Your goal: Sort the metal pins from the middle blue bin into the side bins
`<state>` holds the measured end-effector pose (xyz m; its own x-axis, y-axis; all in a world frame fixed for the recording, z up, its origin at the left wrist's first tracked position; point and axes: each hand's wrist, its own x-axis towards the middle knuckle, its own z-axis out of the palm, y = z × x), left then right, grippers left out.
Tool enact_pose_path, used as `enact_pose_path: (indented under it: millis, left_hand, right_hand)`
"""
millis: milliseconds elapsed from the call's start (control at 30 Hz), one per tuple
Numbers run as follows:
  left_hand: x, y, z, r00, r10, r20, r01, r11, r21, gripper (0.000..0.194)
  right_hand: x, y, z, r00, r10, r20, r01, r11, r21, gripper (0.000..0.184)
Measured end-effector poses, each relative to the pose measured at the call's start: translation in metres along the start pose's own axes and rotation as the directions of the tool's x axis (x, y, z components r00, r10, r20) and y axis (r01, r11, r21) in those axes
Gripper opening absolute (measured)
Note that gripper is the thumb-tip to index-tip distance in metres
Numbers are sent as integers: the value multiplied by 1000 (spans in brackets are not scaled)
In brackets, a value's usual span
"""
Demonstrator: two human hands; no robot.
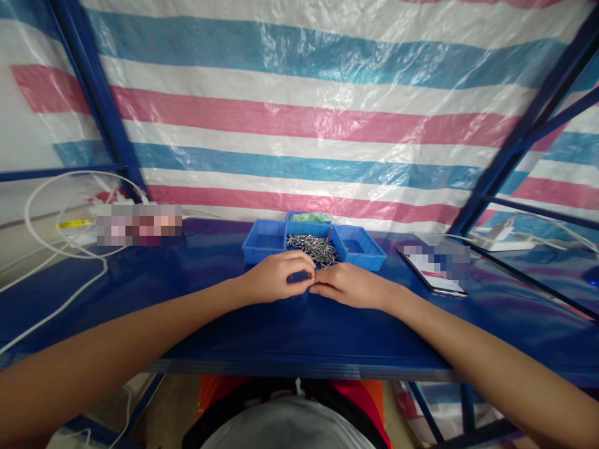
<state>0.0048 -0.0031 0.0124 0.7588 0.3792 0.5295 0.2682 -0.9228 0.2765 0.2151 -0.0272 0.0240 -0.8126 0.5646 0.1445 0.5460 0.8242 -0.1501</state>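
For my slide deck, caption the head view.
Left hand and right hand close together in front of blue bins and small metal pieces.

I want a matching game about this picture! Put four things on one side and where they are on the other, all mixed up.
Things:
1. Small, shiny silver metal pieces
2. Flat, rectangular phone
3. Red, white and blue striped plastic sheet
4. Bare left hand

Places:
A. Behind the glossy blue table
B. Fingertips close to the bare right hand
C. Heaped between two blue plastic trays
D. On the table, right of the trays

Pairs: 1-C, 2-D, 3-A, 4-B
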Motion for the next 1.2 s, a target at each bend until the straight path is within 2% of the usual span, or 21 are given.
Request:
enact_pose_path:
  millis: [100,233,333,633,867,1200]
  left_hand:
    - [-1,2,-1,997,-74,6,74,997,21,10]
    - [-1,1,-1,978,-176,110,167,982,92,7]
    - [-2,-2,0,976,-158,148,137,981,138,6]
    - [-2,-5,3,982,-106,154,73,976,206,9]
    - [-2,-8,0,969,-139,202,57,930,364,15]
    - [-3,-6,0,971,-127,202,23,893,449,18]
  right_hand:
    - [-3,4,-4,1000,13,26,-14,1000,10,22]
    - [-5,9,-6,999,42,5,-42,999,6,23]
    - [-5,8,-6,999,41,1,-41,999,21,22]
    - [-3,1,-6,999,41,4,-42,999,23,19]
    - [-4,6,-9,1000,30,-7,-30,998,-47,20]
    - [-6,5,-14,999,46,-10,-46,998,-45,20]
